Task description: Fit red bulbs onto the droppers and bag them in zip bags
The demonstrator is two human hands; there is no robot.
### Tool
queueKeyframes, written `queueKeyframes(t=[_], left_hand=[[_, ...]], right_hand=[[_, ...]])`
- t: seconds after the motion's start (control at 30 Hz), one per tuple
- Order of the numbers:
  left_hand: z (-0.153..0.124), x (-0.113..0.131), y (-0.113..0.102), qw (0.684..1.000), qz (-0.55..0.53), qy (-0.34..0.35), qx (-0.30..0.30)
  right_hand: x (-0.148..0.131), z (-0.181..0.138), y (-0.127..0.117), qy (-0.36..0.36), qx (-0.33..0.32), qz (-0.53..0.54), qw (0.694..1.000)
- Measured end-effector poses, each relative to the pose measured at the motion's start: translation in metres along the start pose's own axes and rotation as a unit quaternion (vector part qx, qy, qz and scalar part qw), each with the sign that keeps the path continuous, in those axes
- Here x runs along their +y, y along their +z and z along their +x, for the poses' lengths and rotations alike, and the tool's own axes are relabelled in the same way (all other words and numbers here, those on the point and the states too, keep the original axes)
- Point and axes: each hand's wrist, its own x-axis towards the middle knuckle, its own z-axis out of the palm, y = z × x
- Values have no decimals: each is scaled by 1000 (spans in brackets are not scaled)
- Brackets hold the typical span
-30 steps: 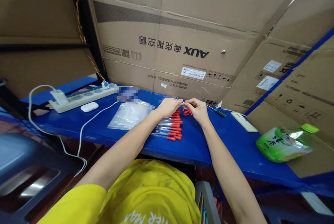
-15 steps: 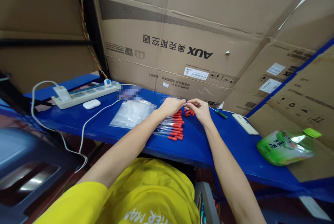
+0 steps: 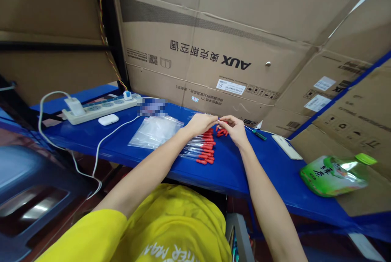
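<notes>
My left hand (image 3: 199, 123) and my right hand (image 3: 234, 128) meet fingertip to fingertip above the blue table (image 3: 269, 168). Both are pinched on a small clear tube between them; it is too small to see well. Just under my left hand lies a row of clear tubes with red caps (image 3: 204, 150). A few loose red caps (image 3: 221, 132) lie under my right hand.
Clear plastic bags (image 3: 154, 131) lie left of the tubes. Further left are a white power strip (image 3: 100, 108), a white earbud case (image 3: 108, 119) and a cable. A green screwdriver (image 3: 259, 134), a white phone (image 3: 287, 147) and a green bottle (image 3: 334, 173) lie right. Cardboard boxes (image 3: 214, 50) stand behind.
My hands have stayed together at the same spot over the tubes. Only the view has shifted slightly.
</notes>
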Motion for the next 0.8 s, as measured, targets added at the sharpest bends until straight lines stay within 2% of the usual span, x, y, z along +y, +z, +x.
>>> queueKeyframes(t=[0.3,0.47,0.8], left_hand=[[-1,-9,-1,993,-118,12,25],[1,-13,0,987,-161,23,8],[2,-15,-1,991,-134,16,-11]], right_hand=[[-3,1,-1,-6,12,-8,1000],[-6,1,-4,-14,22,-16,1000],[-10,-2,-4,-17,18,-16,1000]])
